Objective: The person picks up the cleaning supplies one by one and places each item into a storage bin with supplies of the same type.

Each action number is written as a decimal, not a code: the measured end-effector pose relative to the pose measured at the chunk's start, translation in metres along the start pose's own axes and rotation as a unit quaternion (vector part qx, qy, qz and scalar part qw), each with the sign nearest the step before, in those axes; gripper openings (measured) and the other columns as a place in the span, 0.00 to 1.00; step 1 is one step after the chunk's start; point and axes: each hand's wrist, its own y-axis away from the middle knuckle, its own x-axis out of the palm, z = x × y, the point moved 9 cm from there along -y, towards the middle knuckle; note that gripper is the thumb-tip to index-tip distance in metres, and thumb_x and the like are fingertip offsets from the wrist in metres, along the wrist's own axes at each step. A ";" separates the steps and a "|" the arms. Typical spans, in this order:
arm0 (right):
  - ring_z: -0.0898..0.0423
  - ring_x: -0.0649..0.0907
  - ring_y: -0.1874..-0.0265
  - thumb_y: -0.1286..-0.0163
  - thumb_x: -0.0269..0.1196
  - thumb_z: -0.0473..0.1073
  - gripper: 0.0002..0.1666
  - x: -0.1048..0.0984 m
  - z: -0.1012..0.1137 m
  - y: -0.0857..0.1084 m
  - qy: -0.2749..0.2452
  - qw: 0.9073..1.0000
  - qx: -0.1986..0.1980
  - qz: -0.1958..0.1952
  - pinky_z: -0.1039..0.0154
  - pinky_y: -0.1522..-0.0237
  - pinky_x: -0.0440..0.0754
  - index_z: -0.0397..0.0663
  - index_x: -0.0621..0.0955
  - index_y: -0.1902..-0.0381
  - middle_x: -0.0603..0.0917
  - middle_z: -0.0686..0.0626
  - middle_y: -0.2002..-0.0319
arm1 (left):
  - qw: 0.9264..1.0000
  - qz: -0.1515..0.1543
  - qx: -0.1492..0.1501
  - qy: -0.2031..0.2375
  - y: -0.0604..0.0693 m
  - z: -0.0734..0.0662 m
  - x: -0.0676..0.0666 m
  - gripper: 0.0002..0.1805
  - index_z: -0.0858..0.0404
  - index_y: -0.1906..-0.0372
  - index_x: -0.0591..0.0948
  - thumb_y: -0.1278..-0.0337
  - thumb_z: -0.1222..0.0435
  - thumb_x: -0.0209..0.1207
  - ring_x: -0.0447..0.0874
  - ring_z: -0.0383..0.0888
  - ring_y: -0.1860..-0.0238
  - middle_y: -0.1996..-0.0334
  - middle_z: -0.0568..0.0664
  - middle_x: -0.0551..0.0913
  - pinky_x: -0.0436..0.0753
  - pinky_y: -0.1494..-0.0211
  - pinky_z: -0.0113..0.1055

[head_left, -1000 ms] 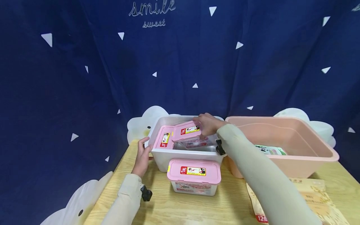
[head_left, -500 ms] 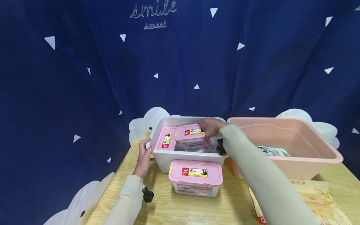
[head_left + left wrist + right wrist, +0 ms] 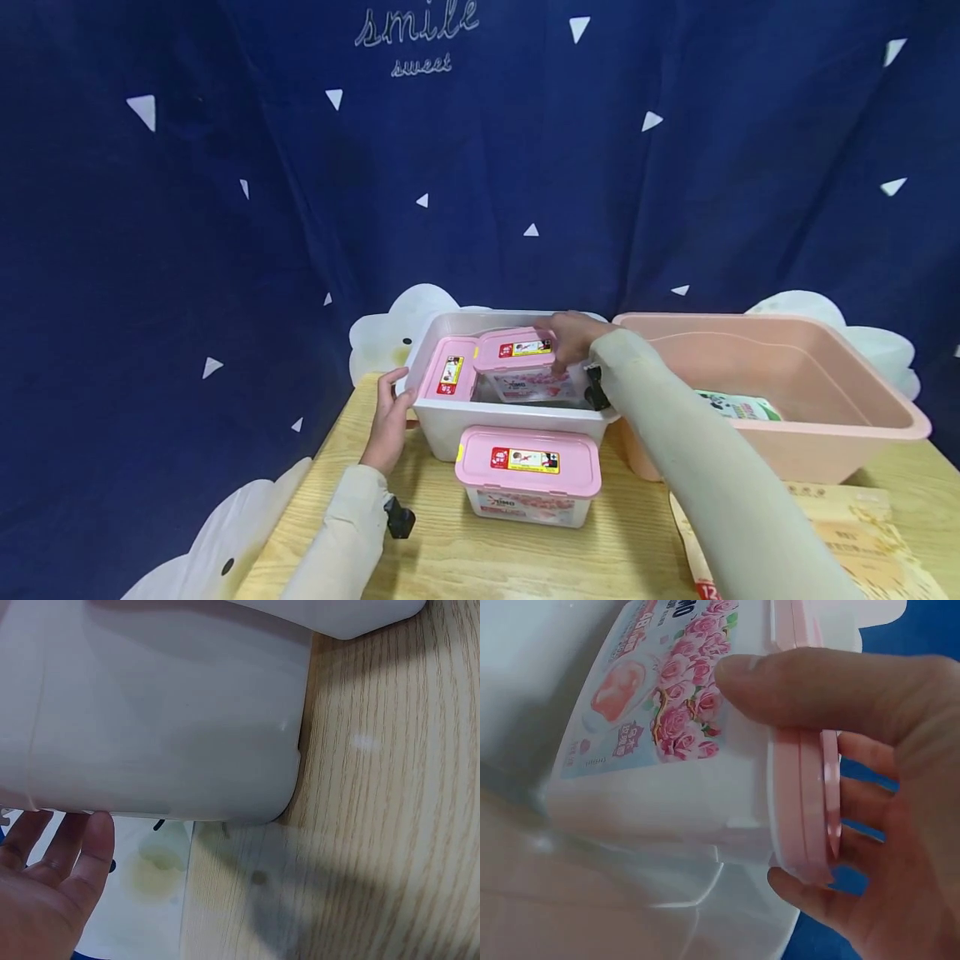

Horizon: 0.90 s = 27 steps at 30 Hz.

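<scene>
A white plastic bin [image 3: 510,414] stands on the table, with a pink-lidded laundry pod box [image 3: 450,368] lying along its left end. My right hand [image 3: 573,336] grips a second laundry pod box [image 3: 528,385] inside the bin, to the right of the first. In the right wrist view the thumb presses the rose-printed label side, and the fingers reach across the pink lid [image 3: 802,802]. At the bin's left end, my left hand [image 3: 387,429] touches the outer wall under the rim with its fingertips. A third pod box [image 3: 528,462] sits in front of the bin.
A peach-coloured tub [image 3: 817,429] stands to the right, holding a green-and-white packet [image 3: 738,406]. A beige printed package [image 3: 855,533] lies on the wooden table [image 3: 450,567], partly under my right forearm. Behind everything hangs a dark blue curtain [image 3: 480,150].
The box in my right hand has come down from its tilt and now lies closer to level beside the first box. My left hand stays at the bin. The head view has shifted slightly.
</scene>
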 end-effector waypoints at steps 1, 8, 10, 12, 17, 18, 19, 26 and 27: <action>0.48 0.80 0.49 0.58 0.78 0.37 0.45 0.001 0.000 0.000 0.000 1.000 -0.003 -0.002 0.46 0.41 0.78 0.51 0.76 0.38 0.84 0.44 0.45 | 1.000 -0.001 -0.002 -0.001 0.000 0.001 0.000 0.27 0.55 0.28 0.56 0.29 0.58 0.42 0.71 0.57 0.39 0.30 0.61 0.63 0.75 0.53 0.44; 0.49 0.81 0.53 0.60 0.80 0.38 0.42 0.010 -0.003 -0.001 -0.013 1.000 -0.002 -0.006 0.50 0.45 0.79 0.52 0.77 0.43 0.85 0.47 0.48 | 1.000 0.001 -0.007 0.002 0.001 0.003 -0.002 0.27 0.55 0.29 0.56 0.29 0.58 0.42 0.71 0.55 0.41 0.32 0.61 0.64 0.74 0.55 0.42; 0.49 0.81 0.52 0.60 0.80 0.38 0.44 0.012 -0.006 -0.002 -0.016 1.000 0.001 -0.010 0.49 0.45 0.79 0.52 0.77 0.41 0.85 0.46 0.47 | 1.000 0.000 -0.002 0.006 0.001 0.002 -0.002 0.27 0.55 0.29 0.56 0.29 0.59 0.42 0.72 0.55 0.42 0.32 0.62 0.65 0.74 0.56 0.43; 0.49 0.80 0.51 0.59 0.80 0.38 0.46 0.014 -0.009 -0.004 -0.028 1.000 0.006 -0.010 0.48 0.44 0.78 0.51 0.76 0.39 0.84 0.46 0.47 | 1.000 -0.002 -0.002 0.008 0.000 0.002 -0.003 0.26 0.55 0.29 0.57 0.29 0.58 0.42 0.72 0.54 0.43 0.32 0.61 0.65 0.74 0.56 0.43; 0.49 0.80 0.51 0.59 0.80 0.38 0.46 0.023 -0.015 -0.007 -0.058 0.998 0.006 -0.002 0.47 0.41 0.78 0.50 0.75 0.38 0.84 0.46 0.48 | 1.000 -0.004 -0.001 0.007 0.001 0.002 -0.002 0.27 0.55 0.29 0.56 0.29 0.59 0.43 0.72 0.55 0.42 0.32 0.62 0.64 0.74 0.56 0.42; 0.48 0.80 0.51 0.59 0.80 0.38 0.45 0.025 -0.016 -0.008 -0.063 0.998 0.004 0.000 0.47 0.41 0.78 0.49 0.76 0.39 0.84 0.46 0.48 | 1.000 -0.005 -0.001 0.008 0.001 0.002 -0.002 0.27 0.55 0.29 0.56 0.30 0.59 0.43 0.72 0.55 0.42 0.32 0.62 0.65 0.74 0.56 0.42; 0.48 0.80 0.51 0.58 0.80 0.38 0.44 0.026 -0.017 -0.008 -0.068 0.998 0.002 0.002 0.47 0.41 0.78 0.48 0.76 0.40 0.84 0.46 0.48 | 1.000 -0.005 0.000 0.008 0.001 0.001 -0.001 0.27 0.55 0.28 0.56 0.30 0.59 0.43 0.72 0.55 0.42 0.32 0.62 0.65 0.74 0.56 0.43; 0.50 0.79 0.54 0.60 0.77 0.35 0.46 0.032 -0.022 -0.008 -0.083 0.996 -0.007 0.010 0.54 0.49 0.78 0.46 0.75 0.39 0.84 0.45 0.49 | 1.000 -0.003 0.004 0.011 0.000 -0.001 0.001 0.27 0.55 0.28 0.56 0.30 0.59 0.42 0.71 0.55 0.41 0.32 0.62 0.64 0.73 0.57 0.40; 0.50 0.79 0.54 0.60 0.77 0.35 0.46 0.032 -0.022 -0.009 -0.084 0.996 -0.006 0.011 0.55 0.50 0.78 0.46 0.74 0.38 0.84 0.45 0.49 | 1.000 -0.004 0.002 0.012 0.000 -0.001 0.000 0.27 0.55 0.29 0.56 0.30 0.59 0.42 0.71 0.55 0.41 0.32 0.62 0.64 0.73 0.57 0.39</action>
